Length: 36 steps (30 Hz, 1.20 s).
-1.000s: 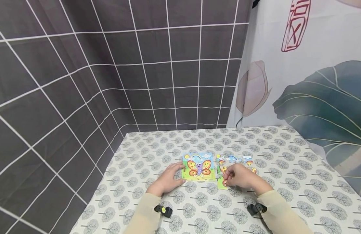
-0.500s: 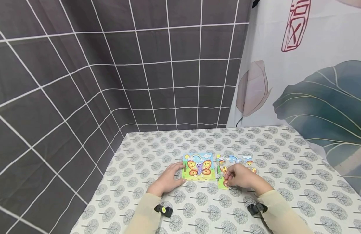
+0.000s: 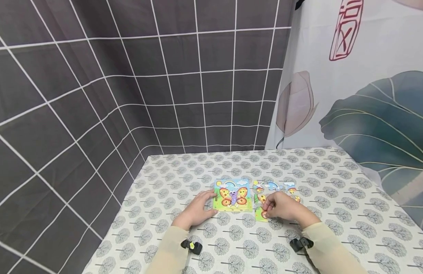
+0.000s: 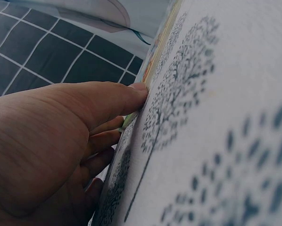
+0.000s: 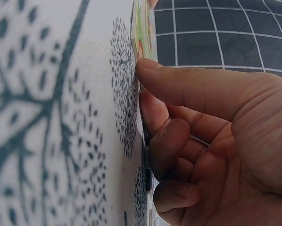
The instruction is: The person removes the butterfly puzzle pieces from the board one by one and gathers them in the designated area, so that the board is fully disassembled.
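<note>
A square butterfly picture board [image 3: 233,203] lies flat on the table. My left hand [image 3: 195,210] rests at its left side, fingers spread, with thumb and fingertips on the board's edge. To the right of the board lie several jigsaw puzzle pieces [image 3: 273,185] with sky, rainbow and butterfly-wing print. Over the lower part of these, my right hand [image 3: 281,206] pinches a green puzzle piece [image 3: 260,214] with an orange patch between thumb and index finger, low at the tabletop. In the right wrist view, the thumb [image 5: 188,87] is at the piece's edge. The right hand hides some pieces beneath it.
A tree-print cloth [image 3: 184,171] covers the table. Behind and to the left hangs a dark curtain with white grid lines [image 3: 180,87]; a white curtain with lotus print [image 3: 310,45] hangs at the right. Each wrist wears a black strap [image 3: 192,246].
The right thumb and index finger have shifted very slightly to the right at the green puzzle piece. My left hand and the picture board stay where they were.
</note>
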Available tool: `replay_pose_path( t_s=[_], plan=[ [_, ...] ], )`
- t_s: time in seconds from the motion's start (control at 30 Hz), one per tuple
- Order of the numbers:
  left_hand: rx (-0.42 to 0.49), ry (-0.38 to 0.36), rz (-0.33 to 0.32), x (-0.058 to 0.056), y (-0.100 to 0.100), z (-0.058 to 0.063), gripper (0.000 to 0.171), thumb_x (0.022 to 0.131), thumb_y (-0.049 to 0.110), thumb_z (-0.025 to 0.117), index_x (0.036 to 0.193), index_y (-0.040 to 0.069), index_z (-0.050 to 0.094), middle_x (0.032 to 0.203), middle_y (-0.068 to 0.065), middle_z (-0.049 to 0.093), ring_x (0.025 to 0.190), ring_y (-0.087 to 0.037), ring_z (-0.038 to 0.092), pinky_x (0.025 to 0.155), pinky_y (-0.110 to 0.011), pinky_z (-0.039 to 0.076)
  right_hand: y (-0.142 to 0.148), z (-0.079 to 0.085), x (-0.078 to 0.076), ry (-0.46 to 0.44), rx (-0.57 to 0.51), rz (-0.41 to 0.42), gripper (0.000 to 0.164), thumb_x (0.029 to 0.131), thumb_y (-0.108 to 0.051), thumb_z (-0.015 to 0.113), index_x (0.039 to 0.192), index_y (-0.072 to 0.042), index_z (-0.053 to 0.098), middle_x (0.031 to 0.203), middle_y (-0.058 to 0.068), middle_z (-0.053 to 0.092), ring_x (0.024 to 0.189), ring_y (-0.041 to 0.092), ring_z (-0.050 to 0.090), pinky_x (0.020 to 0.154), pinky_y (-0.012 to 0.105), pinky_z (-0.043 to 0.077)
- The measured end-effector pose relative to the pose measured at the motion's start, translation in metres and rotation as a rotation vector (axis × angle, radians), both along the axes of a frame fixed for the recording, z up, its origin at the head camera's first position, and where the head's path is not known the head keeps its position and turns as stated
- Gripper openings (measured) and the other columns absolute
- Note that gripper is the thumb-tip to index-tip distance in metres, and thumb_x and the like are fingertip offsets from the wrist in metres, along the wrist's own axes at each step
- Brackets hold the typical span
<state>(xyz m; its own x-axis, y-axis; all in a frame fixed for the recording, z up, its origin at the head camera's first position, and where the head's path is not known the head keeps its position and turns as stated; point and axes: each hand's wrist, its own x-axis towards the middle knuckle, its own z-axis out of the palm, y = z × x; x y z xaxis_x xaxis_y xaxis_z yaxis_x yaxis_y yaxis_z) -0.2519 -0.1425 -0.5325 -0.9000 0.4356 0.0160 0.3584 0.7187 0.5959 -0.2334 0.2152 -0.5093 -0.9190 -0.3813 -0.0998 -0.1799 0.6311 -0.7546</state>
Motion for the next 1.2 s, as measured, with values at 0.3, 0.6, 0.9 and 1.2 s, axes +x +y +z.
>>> replay_pose_path(
  t_s=[0.3,0.6,0.9,1.2],
  plan=[
    [0.013,0.001,-0.001,0.0,0.0,0.001,0.067,0.095,0.034,0.076,0.154,0.015,0.051,0.167,-0.002,0.037,0.154,-0.028,0.032,0.126,-0.055,0.026,-0.001,0.002,-0.002,0.01,0.021,-0.025,0.02,0.077,-0.004,0.087,0.086,-0.011,0.071,0.078,0.0,0.065,0.074,0.019,0.061,0.065,0.028,0.053],
    [0.018,0.001,-0.007,0.001,0.001,0.002,0.068,0.095,0.034,0.076,0.154,0.013,0.051,0.168,-0.004,0.037,0.154,-0.029,0.032,0.125,-0.057,0.027,-0.017,0.007,-0.008,0.021,0.043,-0.081,0.019,0.081,-0.006,0.086,0.09,-0.013,0.071,0.081,-0.001,0.065,0.072,0.017,0.06,0.067,0.03,0.054],
    [0.004,0.006,-0.004,0.001,0.001,0.003,0.067,0.095,0.033,0.076,0.154,0.014,0.051,0.167,-0.004,0.038,0.154,-0.028,0.032,0.125,-0.055,0.027,-0.045,0.013,-0.02,0.14,0.159,-0.052,0.026,0.078,-0.008,0.088,0.1,-0.016,0.077,0.098,-0.006,0.07,0.08,0.013,0.063,0.081,0.041,0.058],
    [0.0,0.009,-0.005,0.0,0.001,0.003,0.067,0.095,0.034,0.076,0.154,0.014,0.051,0.167,-0.004,0.037,0.154,-0.028,0.032,0.125,-0.055,0.026,-0.064,0.011,-0.031,0.239,0.221,0.026,0.035,0.076,-0.007,0.089,0.109,-0.015,0.079,0.125,0.006,0.071,0.12,0.034,0.064,0.106,0.055,0.052]
  ],
)
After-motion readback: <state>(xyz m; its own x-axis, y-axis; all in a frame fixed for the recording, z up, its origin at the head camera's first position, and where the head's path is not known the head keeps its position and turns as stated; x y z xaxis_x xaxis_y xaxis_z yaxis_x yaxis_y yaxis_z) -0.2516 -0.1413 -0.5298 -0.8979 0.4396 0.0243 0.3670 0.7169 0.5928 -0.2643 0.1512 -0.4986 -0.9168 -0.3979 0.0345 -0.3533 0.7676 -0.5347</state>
